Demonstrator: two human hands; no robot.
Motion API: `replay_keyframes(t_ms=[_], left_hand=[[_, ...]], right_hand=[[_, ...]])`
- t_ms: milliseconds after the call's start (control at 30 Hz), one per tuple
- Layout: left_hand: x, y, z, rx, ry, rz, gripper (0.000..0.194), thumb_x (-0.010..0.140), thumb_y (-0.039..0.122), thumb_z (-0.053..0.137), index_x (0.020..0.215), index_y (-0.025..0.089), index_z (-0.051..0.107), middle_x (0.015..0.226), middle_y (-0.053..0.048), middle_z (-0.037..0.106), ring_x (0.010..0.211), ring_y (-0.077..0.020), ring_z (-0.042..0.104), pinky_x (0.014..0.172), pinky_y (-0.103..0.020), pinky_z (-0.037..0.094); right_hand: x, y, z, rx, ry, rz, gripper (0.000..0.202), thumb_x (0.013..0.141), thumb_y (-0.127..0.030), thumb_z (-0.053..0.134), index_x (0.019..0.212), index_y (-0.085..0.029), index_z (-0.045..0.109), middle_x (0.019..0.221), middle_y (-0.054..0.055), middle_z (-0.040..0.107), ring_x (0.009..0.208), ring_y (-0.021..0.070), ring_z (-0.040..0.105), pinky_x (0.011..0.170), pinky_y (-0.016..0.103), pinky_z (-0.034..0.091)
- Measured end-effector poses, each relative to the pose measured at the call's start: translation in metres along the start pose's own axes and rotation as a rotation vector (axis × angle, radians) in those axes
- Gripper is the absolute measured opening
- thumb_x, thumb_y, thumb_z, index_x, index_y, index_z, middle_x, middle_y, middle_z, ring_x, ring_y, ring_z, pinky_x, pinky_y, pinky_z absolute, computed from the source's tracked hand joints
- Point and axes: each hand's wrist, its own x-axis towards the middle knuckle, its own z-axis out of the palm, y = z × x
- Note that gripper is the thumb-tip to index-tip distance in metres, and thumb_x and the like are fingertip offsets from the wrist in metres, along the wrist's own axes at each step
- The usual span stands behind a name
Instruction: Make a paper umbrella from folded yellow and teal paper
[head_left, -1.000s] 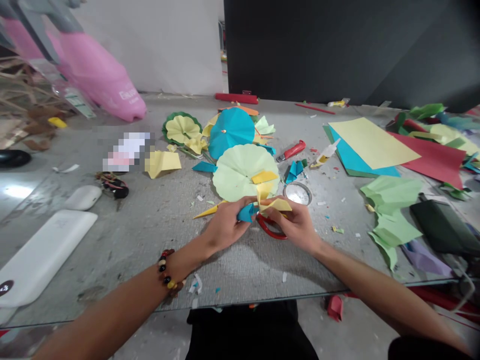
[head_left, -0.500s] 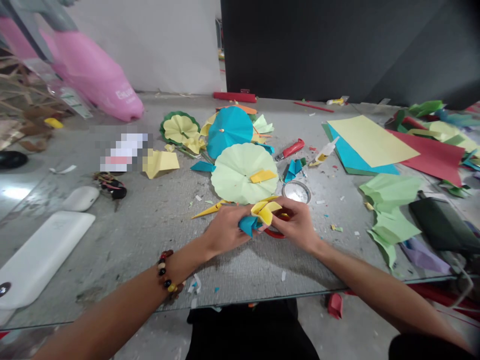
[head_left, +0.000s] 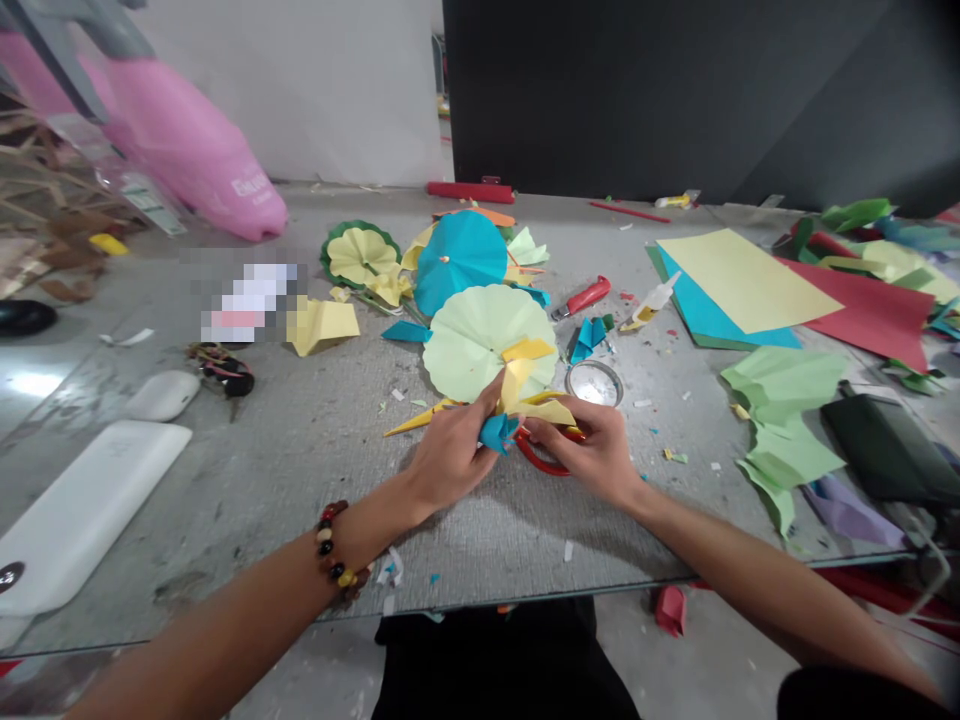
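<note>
My left hand (head_left: 450,452) is closed around a folded paper piece with a small blue paper part (head_left: 495,434) at its lower end. Yellow paper flaps (head_left: 551,411) spread out from it, one pointing away and one to the right. My right hand (head_left: 596,445) pinches the right-hand yellow flap near the blue part. Beneath the hands lies a red loop handle (head_left: 541,458), partly hidden. A long yellow pointed thing (head_left: 424,416) sticks out left of my left hand. Just beyond is a pale green scalloped paper disc (head_left: 469,345) with a yellow scrap (head_left: 527,349) on it.
Behind stands a blue paper disc (head_left: 469,255). A red cutter (head_left: 587,297), a glue bottle (head_left: 651,303) and a tape roll (head_left: 594,383) lie to the right, before paper sheets (head_left: 750,280). At left are a white power bank (head_left: 97,510) and a pink spray bottle (head_left: 187,140).
The yellow paper, curled into a cup shape before, is now spread into separate flaps. My right hand's fingers have shifted onto one flap. Both hands stay in nearly the same place.
</note>
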Motion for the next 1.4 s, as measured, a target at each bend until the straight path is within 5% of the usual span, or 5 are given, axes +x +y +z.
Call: replay_keyframes(t_ms=[433, 633, 833, 1200, 1400], left_hand=[[0.003, -0.002, -0.004, -0.082, 0.058, 0.116, 0.017, 0.095, 0.012, 0.054, 0.1, 0.02, 0.069, 0.106, -0.006, 0.066, 0.089, -0.0152, 0.068, 0.076, -0.024, 0.052], [0.003, -0.004, 0.004, -0.239, 0.032, 0.087, 0.025, 0.096, 0.023, 0.063, 0.072, 0.018, 0.06, 0.078, -0.001, 0.063, 0.069, -0.0105, 0.06, 0.066, -0.021, 0.047], [0.004, 0.006, -0.001, -0.223, 0.136, -0.119, 0.014, 0.095, 0.035, 0.069, 0.1, 0.022, 0.07, 0.09, -0.001, 0.076, 0.077, -0.013, 0.069, 0.073, -0.023, 0.054], [0.005, 0.004, 0.0, -0.281, 0.073, -0.144, 0.018, 0.097, 0.036, 0.065, 0.092, 0.02, 0.071, 0.083, 0.0, 0.075, 0.071, -0.0118, 0.066, 0.068, -0.022, 0.052], [0.001, 0.004, 0.001, -0.21, 0.231, -0.103, 0.016, 0.092, 0.029, 0.073, 0.105, 0.022, 0.067, 0.094, -0.001, 0.076, 0.076, -0.0111, 0.07, 0.071, -0.02, 0.055]], right_hand=[[0.002, 0.004, 0.001, 0.158, 0.1, 0.13, 0.029, 0.081, -0.047, 0.081, 0.091, -0.022, 0.07, 0.077, 0.002, 0.071, 0.063, 0.0134, 0.064, 0.055, 0.026, 0.053], [0.003, 0.006, 0.001, 0.144, 0.036, 0.103, 0.026, 0.087, -0.047, 0.076, 0.095, -0.022, 0.071, 0.075, 0.001, 0.067, 0.065, 0.014, 0.063, 0.057, 0.027, 0.053], [0.003, 0.002, -0.001, 0.101, 0.077, 0.14, 0.031, 0.088, -0.05, 0.074, 0.085, -0.019, 0.072, 0.07, 0.001, 0.067, 0.061, 0.0134, 0.061, 0.054, 0.026, 0.049], [0.004, 0.001, -0.001, 0.084, 0.025, 0.125, 0.035, 0.09, -0.053, 0.07, 0.079, -0.019, 0.069, 0.064, 0.0, 0.061, 0.058, 0.0118, 0.056, 0.05, 0.024, 0.044], [0.003, 0.006, -0.001, 0.051, 0.014, 0.108, 0.034, 0.09, -0.051, 0.071, 0.079, -0.019, 0.068, 0.063, -0.001, 0.061, 0.057, 0.0117, 0.053, 0.049, 0.025, 0.04]])
